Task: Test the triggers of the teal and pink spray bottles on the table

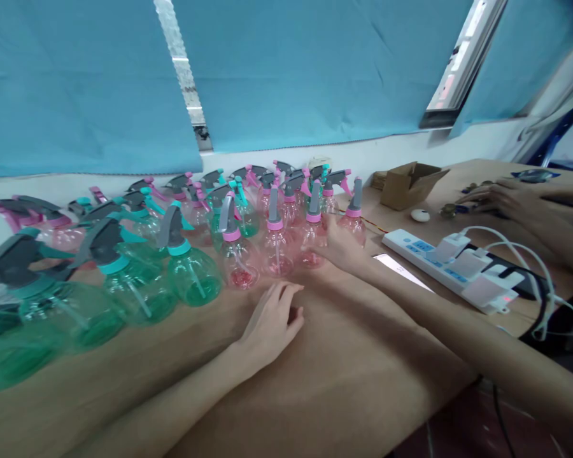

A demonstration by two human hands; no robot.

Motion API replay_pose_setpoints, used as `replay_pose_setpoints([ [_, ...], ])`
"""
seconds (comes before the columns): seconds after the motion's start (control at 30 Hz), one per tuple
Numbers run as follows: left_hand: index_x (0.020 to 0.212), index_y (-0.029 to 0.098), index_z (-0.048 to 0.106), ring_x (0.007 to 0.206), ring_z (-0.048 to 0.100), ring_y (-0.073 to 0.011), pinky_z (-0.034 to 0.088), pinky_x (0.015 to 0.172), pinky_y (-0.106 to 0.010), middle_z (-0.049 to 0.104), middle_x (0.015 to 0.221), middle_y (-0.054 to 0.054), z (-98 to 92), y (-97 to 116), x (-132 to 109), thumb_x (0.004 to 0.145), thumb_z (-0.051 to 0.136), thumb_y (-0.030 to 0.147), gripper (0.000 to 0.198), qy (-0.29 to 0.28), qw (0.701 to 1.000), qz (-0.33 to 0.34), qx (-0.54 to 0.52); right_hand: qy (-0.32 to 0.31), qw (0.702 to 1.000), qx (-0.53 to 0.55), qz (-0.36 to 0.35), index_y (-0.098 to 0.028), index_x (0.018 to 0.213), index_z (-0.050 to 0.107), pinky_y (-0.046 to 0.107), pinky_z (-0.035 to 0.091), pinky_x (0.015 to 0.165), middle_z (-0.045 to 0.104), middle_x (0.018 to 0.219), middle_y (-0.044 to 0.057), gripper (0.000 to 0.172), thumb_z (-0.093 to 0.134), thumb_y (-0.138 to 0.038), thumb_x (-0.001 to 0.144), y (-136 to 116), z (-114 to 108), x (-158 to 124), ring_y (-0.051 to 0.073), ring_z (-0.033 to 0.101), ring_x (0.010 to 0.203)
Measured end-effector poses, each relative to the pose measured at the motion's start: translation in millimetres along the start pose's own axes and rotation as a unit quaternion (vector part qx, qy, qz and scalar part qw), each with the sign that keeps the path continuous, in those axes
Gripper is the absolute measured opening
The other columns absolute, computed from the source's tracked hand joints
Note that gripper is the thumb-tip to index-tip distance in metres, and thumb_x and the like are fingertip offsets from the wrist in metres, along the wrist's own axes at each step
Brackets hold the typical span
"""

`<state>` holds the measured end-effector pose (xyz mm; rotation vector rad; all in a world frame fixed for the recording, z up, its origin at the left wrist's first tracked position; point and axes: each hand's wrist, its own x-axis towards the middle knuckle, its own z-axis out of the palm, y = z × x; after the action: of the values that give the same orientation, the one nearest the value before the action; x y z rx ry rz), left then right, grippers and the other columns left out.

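Observation:
My right hand reaches in among the pink spray bottles. It grips the right side of a front-row pink spray bottle, with the thumb across its front and the other fingers partly hidden. My left hand rests on the table, holding nothing, its fingers stretched out and thumb apart. Just beyond it stand two more clear pink bottles with grey triggers, one pink spray bottle and another pink spray bottle. Left of these, a green spray bottle stands upright.
Several green and pink spray bottles crowd the table's left and back, below a blue curtain. To the right lie a phone, a white power strip with chargers and cables, a cardboard box and another person's hand.

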<state>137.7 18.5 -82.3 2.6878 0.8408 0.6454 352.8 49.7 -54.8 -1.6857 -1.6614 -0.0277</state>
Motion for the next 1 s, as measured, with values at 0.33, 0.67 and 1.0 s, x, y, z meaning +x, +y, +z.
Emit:
replay_pose_setpoints([
  [0.33, 0.117, 0.016, 0.044, 0.110, 0.051, -0.0244, 0.043, 0.096, -0.044, 0.053, 0.117, -0.011, 0.0, -1.1, -2.4, 0.083, 0.048, 0.014, 0.034, 0.005, 1.000, -0.014, -0.003, 0.037, 0.998, 0.037, -0.034, -0.008, 0.134, 0.028, 0.052, 0.038, 0.095, 0.045, 0.131, 0.026, 0.076, 0.060, -0.043, 0.074, -2.4, -2.1, -9.3, 0.038, 0.047, 0.119],
  [0.67, 0.120, 0.016, 0.041, 0.111, 0.052, -0.0238, 0.043, 0.096, -0.044, 0.054, 0.117, -0.010, 0.3, -2.3, -0.6, 0.083, 0.049, 0.015, 0.037, 0.014, 1.000, -0.022, -0.016, 0.071, 0.997, 0.004, 0.003, -0.018, 0.106, 0.055, 0.042, 0.050, 0.070, 0.065, 0.101, 0.012, 0.036, 0.055, -0.044, 0.081, 12.8, -53.5, -36.5, 0.027, 0.063, 0.082],
  [1.0, 0.118, 0.019, 0.041, 0.111, 0.053, -0.0221, 0.044, 0.095, -0.044, 0.056, 0.117, -0.008, -1.0, -3.0, -0.8, 0.085, 0.048, 0.015, 0.034, 0.029, 0.999, -0.022, -0.021, 0.102, 0.991, -0.015, 0.090, -0.011, 0.119, 0.044, 0.052, 0.040, 0.089, 0.053, 0.117, 0.022, 0.074, 0.065, -0.056, 0.065, 65.8, -45.6, -27.0, 0.039, 0.049, 0.110],
])
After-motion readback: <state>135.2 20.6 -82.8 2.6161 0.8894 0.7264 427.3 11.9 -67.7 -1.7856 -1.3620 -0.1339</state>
